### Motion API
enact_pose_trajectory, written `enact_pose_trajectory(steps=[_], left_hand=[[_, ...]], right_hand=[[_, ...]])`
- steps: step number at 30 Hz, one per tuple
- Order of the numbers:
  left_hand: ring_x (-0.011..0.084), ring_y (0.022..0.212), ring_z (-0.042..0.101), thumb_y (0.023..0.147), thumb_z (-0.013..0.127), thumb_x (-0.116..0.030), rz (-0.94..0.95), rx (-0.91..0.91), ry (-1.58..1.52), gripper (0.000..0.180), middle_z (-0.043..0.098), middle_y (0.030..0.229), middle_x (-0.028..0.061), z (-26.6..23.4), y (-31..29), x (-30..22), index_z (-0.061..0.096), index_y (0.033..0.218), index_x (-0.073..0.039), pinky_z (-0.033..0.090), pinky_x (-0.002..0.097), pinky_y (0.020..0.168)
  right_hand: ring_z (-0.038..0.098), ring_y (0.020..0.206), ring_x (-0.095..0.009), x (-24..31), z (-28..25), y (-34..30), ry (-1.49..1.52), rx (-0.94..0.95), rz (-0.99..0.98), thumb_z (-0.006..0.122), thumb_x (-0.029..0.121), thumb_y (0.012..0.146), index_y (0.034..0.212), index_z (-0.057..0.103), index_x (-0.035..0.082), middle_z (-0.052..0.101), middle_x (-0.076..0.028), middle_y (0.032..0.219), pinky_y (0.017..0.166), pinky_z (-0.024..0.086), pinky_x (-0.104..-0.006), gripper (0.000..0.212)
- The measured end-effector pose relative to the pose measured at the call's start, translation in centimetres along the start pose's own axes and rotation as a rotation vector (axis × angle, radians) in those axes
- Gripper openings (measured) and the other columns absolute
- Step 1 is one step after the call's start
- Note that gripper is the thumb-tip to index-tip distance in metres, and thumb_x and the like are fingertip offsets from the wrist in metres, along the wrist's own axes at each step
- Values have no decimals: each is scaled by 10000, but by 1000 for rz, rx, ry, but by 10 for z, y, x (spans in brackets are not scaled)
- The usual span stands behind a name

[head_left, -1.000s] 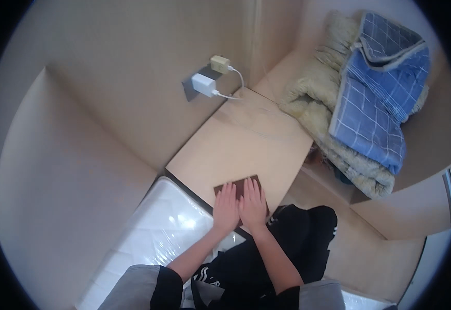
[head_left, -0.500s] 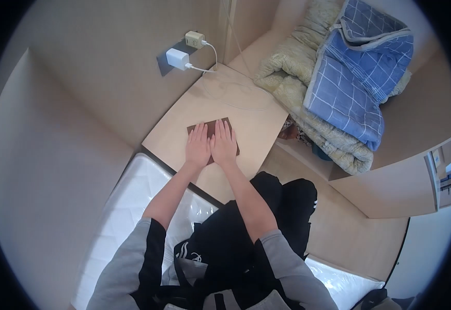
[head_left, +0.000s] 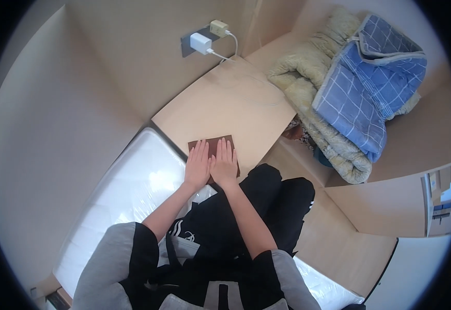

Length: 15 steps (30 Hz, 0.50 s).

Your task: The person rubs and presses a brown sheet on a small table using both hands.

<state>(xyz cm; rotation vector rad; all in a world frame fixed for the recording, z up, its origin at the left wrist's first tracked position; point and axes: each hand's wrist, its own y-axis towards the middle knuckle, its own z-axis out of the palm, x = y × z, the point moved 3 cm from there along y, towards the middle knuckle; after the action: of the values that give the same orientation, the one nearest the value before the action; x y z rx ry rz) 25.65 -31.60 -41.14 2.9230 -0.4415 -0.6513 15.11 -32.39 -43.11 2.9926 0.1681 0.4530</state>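
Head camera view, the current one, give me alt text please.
A person's left hand and right hand lie palm-down, side by side, on a flat brown piece near the edge of a pale tabletop. Two chargers sit on the wall beyond; a plastic-covered mattress lies left, folded bedding right.

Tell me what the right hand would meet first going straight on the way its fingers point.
Off the brown pad and along the tabletop, the right hand would probably first meet a white cable near the wall; its exact height is unclear.
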Motion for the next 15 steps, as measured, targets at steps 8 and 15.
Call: enact_pose_trajectory(steps=[8, 15], left_hand=[[277, 1380, 268, 947, 387, -230, 78, -22, 26, 520, 319, 1460, 173, -22, 31, 41, 323, 1388, 39, 206, 406, 1137], [264, 1382, 265, 949, 366, -236, 85, -68, 91, 515, 320, 1464, 156, -39, 88, 102, 326, 1393, 21, 202, 396, 1143]], right_hand=[[206, 1401, -299, 32, 3, 37, -4, -157, -38, 398, 261, 918, 1421, 271, -33, 270, -157, 1493, 1130, 148, -486, 597], [222, 1394, -282, 70, 17, 115, 35, -166, -19, 399, 261, 902, 1403, 305, -40, 299, -148, 1479, 1143, 132, -473, 592]])
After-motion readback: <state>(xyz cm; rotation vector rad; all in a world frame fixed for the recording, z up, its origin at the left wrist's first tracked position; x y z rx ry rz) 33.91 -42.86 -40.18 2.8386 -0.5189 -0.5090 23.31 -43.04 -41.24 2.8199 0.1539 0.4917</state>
